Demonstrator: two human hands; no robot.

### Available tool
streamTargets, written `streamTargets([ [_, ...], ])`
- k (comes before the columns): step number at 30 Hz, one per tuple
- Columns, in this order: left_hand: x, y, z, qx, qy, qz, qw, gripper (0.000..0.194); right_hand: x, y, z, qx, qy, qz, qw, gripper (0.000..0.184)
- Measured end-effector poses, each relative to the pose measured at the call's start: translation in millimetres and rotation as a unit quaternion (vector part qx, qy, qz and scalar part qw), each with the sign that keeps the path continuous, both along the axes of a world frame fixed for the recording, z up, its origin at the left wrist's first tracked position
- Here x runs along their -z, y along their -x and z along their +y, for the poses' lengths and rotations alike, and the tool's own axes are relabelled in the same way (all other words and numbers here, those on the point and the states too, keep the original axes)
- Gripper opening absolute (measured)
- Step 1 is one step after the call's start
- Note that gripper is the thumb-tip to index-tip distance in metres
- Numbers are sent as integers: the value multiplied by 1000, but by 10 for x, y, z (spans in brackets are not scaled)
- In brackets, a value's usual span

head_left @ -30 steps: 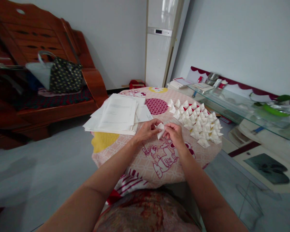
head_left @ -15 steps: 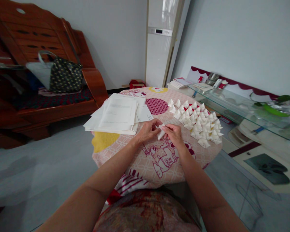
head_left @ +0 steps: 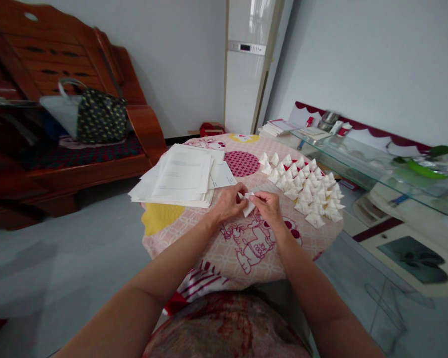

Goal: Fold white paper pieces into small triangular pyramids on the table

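Between my two hands is a small folded piece of white paper point(head_left: 248, 205), held just above the patterned tablecloth point(head_left: 209, 243). My left hand point(head_left: 229, 201) pinches its left side with thumb and fingers. On the other side my right hand point(head_left: 268, 204) grips the upper right edge, fingers closed. To the right stand many small folded white paper pieces point(head_left: 308, 186) with pointed tops, set close together in rows. Left of my hands lies a loose stack of white paper sheets point(head_left: 182, 171), some with faint print.
A glass-topped cabinet point(head_left: 381, 159) runs along the right wall, with papers, metal containers and a green dish point(head_left: 429, 169) on it. To the left is a wooden bench point(head_left: 89, 169) bearing a dark patterned bag point(head_left: 101, 115). A tall white air conditioner point(head_left: 244, 84) stands behind the table.
My fingers have shifted slightly on the folded paper, and its upper edge looks a little more spread between them. The sheets and the rows of folded pieces have not moved.
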State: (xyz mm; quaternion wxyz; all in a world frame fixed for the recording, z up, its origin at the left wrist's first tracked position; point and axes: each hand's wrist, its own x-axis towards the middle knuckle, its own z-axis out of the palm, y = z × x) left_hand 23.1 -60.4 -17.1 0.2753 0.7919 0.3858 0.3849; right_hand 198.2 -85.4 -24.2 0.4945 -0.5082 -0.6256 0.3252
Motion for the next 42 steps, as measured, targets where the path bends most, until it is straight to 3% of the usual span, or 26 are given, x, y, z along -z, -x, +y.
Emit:
streamTargets([
  [6, 3, -19, -17, -28, -35, 12, 999, 19, -27, 25, -22, 13, 0, 0, 1000, 28],
  [10, -4, -27, 6, -14, -69, 31, 997, 9, -33, 27, -22, 19, -1, -1, 1000, 27],
  [15, 0, -32, 2, 0, -66, 27, 997, 12, -8, 23, 12, 27, -5, -8, 1000, 26],
  [24, -62, 14, -11, 14, 32, -29, 999, 26, -16, 36, 5, 41, 3, 2, 999, 21],
  [32, -26, 6, 38, 31, 44, -14, 998, 20, 17, 23, 50, 41, -15, 0, 999, 23],
  [42, 18, 42, 98, 54, 83, -88, 991, 30, -15, -16, 2, -4, -21, -9, 1000, 43],
])
